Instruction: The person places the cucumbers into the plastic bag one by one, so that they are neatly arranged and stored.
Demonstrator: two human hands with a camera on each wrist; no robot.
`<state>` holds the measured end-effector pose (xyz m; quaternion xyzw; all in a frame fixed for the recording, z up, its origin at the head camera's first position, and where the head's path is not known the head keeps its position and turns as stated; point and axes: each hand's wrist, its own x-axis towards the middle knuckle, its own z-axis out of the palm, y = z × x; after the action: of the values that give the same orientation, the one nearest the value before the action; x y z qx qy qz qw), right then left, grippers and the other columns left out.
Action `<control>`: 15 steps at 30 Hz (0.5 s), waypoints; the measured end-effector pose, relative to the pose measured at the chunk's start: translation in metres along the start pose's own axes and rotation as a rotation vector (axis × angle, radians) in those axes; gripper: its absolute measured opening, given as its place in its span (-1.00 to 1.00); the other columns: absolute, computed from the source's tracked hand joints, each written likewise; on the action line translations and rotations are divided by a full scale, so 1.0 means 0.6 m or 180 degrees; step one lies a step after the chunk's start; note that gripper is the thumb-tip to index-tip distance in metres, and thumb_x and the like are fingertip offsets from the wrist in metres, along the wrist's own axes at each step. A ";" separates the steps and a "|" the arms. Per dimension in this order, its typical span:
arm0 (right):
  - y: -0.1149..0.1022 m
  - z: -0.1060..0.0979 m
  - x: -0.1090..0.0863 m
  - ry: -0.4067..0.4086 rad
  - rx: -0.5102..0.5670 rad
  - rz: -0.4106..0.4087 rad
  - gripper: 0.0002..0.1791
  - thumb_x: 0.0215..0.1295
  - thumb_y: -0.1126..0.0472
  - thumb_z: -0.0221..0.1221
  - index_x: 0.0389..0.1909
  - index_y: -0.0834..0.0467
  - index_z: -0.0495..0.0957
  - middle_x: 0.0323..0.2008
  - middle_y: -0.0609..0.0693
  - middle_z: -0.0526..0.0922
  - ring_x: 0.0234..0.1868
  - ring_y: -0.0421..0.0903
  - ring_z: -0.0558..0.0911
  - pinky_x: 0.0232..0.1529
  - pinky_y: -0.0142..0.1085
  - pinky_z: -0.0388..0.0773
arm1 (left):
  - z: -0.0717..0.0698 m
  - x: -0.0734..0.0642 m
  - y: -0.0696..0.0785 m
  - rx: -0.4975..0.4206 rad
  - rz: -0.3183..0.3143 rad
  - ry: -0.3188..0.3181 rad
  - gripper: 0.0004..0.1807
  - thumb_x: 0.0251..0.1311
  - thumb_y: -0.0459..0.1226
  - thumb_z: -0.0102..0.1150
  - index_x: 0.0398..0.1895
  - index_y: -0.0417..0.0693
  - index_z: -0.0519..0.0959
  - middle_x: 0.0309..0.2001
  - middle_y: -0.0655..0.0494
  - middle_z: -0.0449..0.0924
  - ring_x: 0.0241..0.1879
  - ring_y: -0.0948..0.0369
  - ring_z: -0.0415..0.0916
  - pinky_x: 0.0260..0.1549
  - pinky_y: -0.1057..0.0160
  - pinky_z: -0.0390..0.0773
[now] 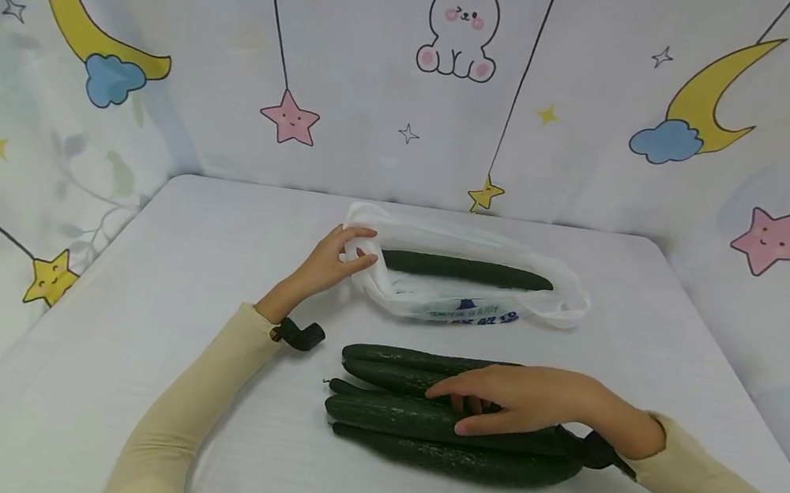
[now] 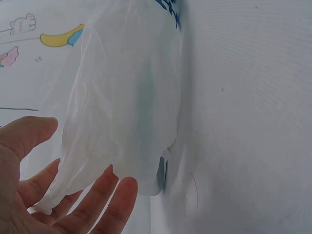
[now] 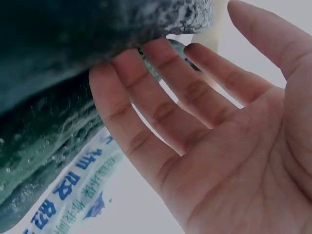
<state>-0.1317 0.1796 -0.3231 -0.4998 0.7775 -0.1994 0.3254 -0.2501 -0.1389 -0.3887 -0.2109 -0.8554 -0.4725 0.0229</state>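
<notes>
A white plastic bag (image 1: 425, 306) with blue and green print lies toward the back of the table, one dark green cucumber (image 1: 467, 270) inside. My left hand (image 1: 340, 257) is at the bag's left end, thumb and fingers spread at its mouth. In the left wrist view, the fingers (image 2: 105, 204) reach along the thin film, and the thumb stands apart from them. Closer to me, several cucumbers (image 1: 393, 415) lie side by side. Over their right half is my right hand (image 1: 516, 401), palm down. Its fingertips overlap a cucumber (image 3: 44, 131) in the right wrist view.
A white cloth covers the table (image 1: 263, 432). Behind it hangs a pale backdrop (image 1: 370, 61) printed with moons, stars and a rabbit. A dark wrist camera (image 1: 302, 336) sits on the left wrist, beside a beige sleeve (image 1: 197, 410).
</notes>
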 end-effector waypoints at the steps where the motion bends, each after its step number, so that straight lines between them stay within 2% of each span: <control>1: 0.000 0.001 0.000 -0.0019 -0.0014 0.0020 -0.44 0.49 -0.11 -0.01 0.39 0.07 0.31 -0.13 -0.30 0.49 -0.21 -0.38 0.50 -0.18 -0.41 0.50 | 0.000 0.000 0.000 0.0003 -0.0006 -0.0002 -0.46 0.32 -0.19 0.22 0.32 -0.16 0.40 0.29 -0.11 0.35 0.16 0.01 0.32 0.18 -0.08 0.32; 7: 0.002 0.007 0.003 -0.0037 -0.0128 0.0109 -0.36 0.38 -0.21 0.10 0.37 0.01 0.33 -0.10 -0.30 0.46 -0.22 -0.35 0.47 -0.18 -0.42 0.47 | 0.002 0.000 0.000 0.0019 -0.0041 -0.0019 -0.46 0.32 -0.18 0.22 0.32 -0.14 0.41 0.27 -0.12 0.35 0.14 0.00 0.32 0.15 -0.08 0.33; 15: 0.007 0.014 0.014 0.0021 -0.0362 0.0109 -0.35 0.31 -0.21 0.18 0.32 0.02 0.39 -0.18 -0.29 0.43 -0.32 -0.38 0.42 -0.25 -0.49 0.44 | 0.001 0.001 0.000 0.0030 -0.0066 -0.0009 -0.46 0.32 -0.19 0.22 0.32 -0.15 0.40 0.28 -0.13 0.35 0.16 -0.01 0.30 0.16 -0.10 0.32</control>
<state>-0.1312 0.1739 -0.3342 -0.5034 0.7971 -0.1510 0.2973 -0.2505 -0.1380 -0.3889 -0.2025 -0.8598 -0.4684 0.0178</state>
